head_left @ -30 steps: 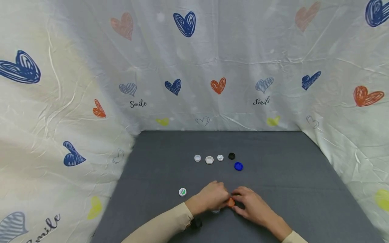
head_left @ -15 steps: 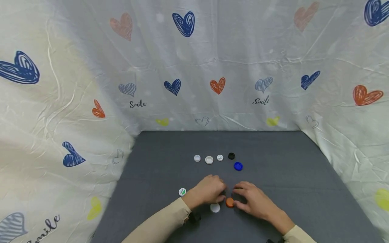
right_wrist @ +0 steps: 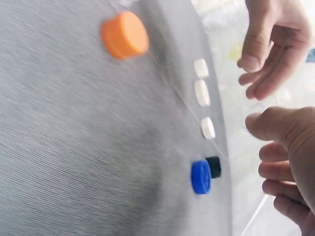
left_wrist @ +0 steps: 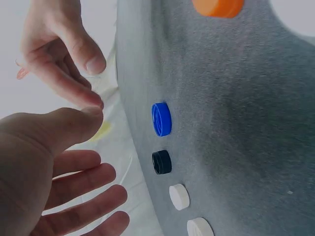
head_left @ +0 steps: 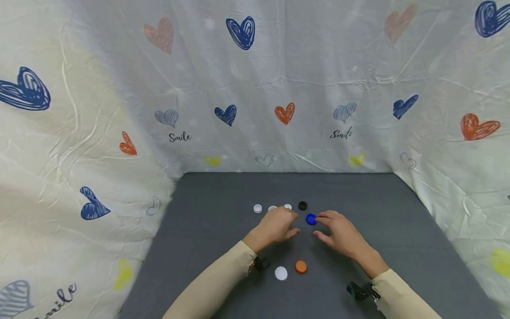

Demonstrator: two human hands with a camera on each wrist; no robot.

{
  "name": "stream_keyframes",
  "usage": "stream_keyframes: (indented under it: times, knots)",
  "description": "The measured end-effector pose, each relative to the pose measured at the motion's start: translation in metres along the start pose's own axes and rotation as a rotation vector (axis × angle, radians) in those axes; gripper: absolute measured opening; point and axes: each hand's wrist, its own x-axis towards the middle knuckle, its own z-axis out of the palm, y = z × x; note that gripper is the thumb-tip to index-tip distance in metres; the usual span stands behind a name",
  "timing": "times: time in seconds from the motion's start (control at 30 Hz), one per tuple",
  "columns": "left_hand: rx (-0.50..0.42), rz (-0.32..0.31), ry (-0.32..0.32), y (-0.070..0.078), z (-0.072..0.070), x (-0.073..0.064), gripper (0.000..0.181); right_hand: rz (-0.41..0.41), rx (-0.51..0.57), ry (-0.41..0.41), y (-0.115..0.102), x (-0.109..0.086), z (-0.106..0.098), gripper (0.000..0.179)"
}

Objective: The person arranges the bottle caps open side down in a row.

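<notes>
My left hand (head_left: pixel 276 226) hovers over the grey table, fingers relaxed, holding nothing. It partly covers a white bottle cap (head_left: pixel 272 208) and a second white cap (head_left: pixel 288 206) in the head view. Opposite it, my right hand (head_left: pixel 339 233) is spread with nothing in its grasp. Its fingertips overlap the edge of a blue bottle cap (head_left: pixel 311 219), which lies hollow side up. In the left wrist view this blue cap (left_wrist: pixel 161 119) is apart from both hands. A black cap (head_left: pixel 303 205) lies just behind it. Nearer the body sit an orange cap (head_left: pixel 300 266) and a white cap (head_left: pixel 281 273).
Another white cap (head_left: pixel 257 208) lies at the left end of the back row. Dark wrist cameras hang below each sleeve, the right one (head_left: pixel 358 291) just over the table (head_left: pixel 398 248). A curtain with printed hearts (head_left: pixel 284 113) encloses the table's back and sides.
Both hands have let go of the orange cap, leaving it beside the white one, and moved forward to the blue cap. The green-marked white cap is now hidden by the left arm.
</notes>
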Motion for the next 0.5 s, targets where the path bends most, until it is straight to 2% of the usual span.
stream_keyframes:
  times: [0.23, 0.5]
  knots:
    - [-0.041, -0.034, -0.024, -0.001, 0.004, 0.022, 0.04, 0.06, -0.003, -0.055, 0.014, 0.012, 0.0, 0.043]
    - [-0.086, -0.056, -0.066, 0.001, 0.013, 0.042, 0.039, 0.078, 0.001, -0.077, 0.024, 0.019, 0.009, 0.043]
